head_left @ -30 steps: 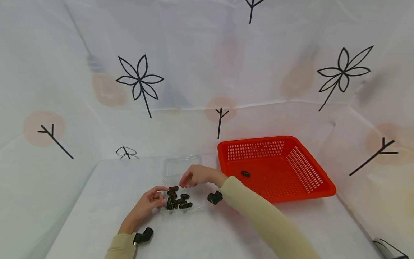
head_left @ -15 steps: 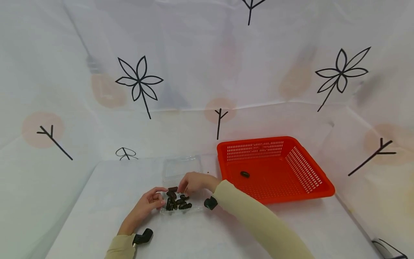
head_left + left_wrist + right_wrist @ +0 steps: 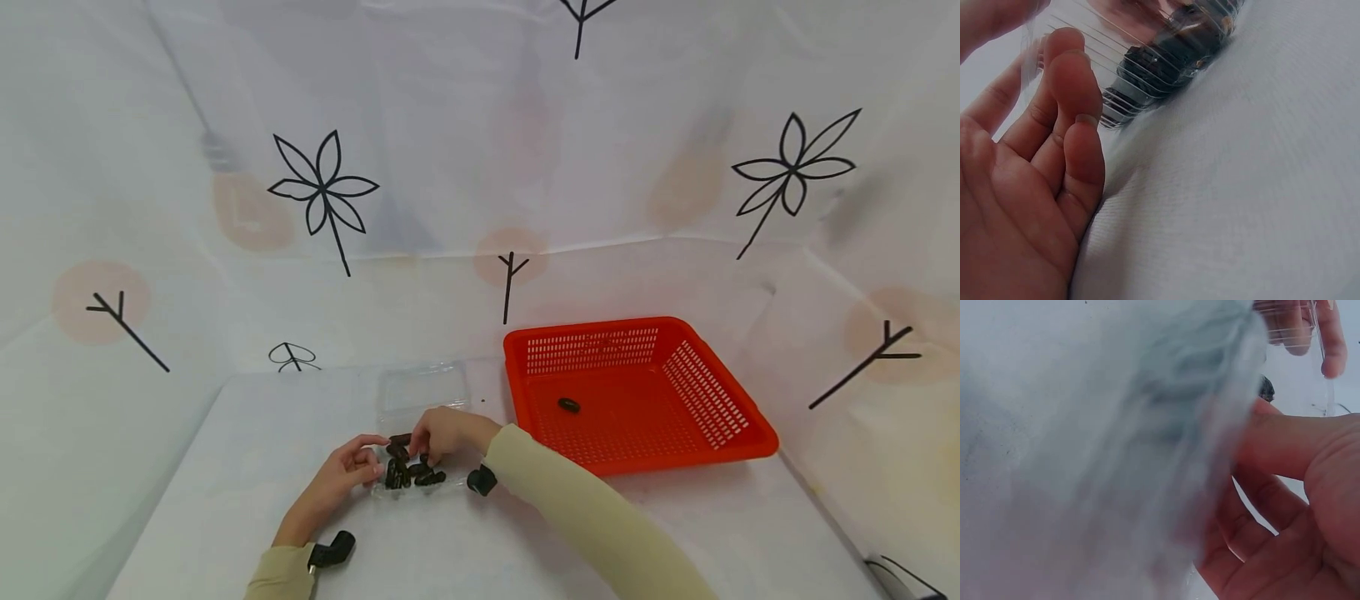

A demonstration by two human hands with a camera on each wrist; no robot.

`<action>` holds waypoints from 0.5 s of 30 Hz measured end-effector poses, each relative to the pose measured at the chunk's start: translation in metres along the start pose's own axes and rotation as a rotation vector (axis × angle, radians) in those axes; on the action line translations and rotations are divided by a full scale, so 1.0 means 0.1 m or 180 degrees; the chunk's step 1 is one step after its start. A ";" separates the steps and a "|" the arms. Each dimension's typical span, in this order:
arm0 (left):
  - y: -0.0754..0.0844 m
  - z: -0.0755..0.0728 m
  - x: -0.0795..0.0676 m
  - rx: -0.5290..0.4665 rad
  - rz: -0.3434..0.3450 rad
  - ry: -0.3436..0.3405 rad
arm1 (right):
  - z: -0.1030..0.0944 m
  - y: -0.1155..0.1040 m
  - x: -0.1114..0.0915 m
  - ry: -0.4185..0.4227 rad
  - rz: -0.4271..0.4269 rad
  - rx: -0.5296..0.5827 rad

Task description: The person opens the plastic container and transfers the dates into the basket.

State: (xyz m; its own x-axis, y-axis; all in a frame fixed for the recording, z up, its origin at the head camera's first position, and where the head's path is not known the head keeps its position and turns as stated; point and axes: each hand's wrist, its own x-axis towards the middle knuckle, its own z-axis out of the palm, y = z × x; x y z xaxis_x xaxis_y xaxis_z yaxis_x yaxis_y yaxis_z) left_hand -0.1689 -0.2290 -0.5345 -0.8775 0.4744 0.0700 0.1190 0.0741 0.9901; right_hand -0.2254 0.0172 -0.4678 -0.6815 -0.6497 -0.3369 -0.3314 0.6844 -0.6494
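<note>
A clear plastic box stands on the table with its lid folded back, and dark brown dates lie in its left and middle part. My left hand holds the box at its left side, forefinger at the back corner. In the left wrist view its fingers curl beside the ribbed clear wall. My right hand reaches down into the box, fingertips over a date near the middle. I cannot tell whether those fingers pinch it. In the right wrist view the blurred box wall hides the fingertips of the right hand.
A red plastic basket with slotted walls stands to the right of the box. One date lies on its floor. The open lid extends behind the box, and a patterned white cloth hangs behind the table.
My right hand has come down and slightly left into the box, now covering most of one date. The left hand stays in place at the side of the box.
</note>
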 end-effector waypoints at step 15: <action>0.01 0.00 -0.01 0.0004 0.0013 -0.0014 | -0.14 -0.09 -0.06 -0.0144 -0.0009 -0.0054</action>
State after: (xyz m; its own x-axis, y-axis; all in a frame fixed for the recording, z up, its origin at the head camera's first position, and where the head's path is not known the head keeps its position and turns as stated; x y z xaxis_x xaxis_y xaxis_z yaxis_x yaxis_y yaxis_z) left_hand -0.1681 -0.2291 -0.5333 -0.8750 0.4785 0.0734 0.1230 0.0732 0.9897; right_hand -0.2271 0.0192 -0.4504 -0.6504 -0.6657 -0.3658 -0.3445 0.6877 -0.6390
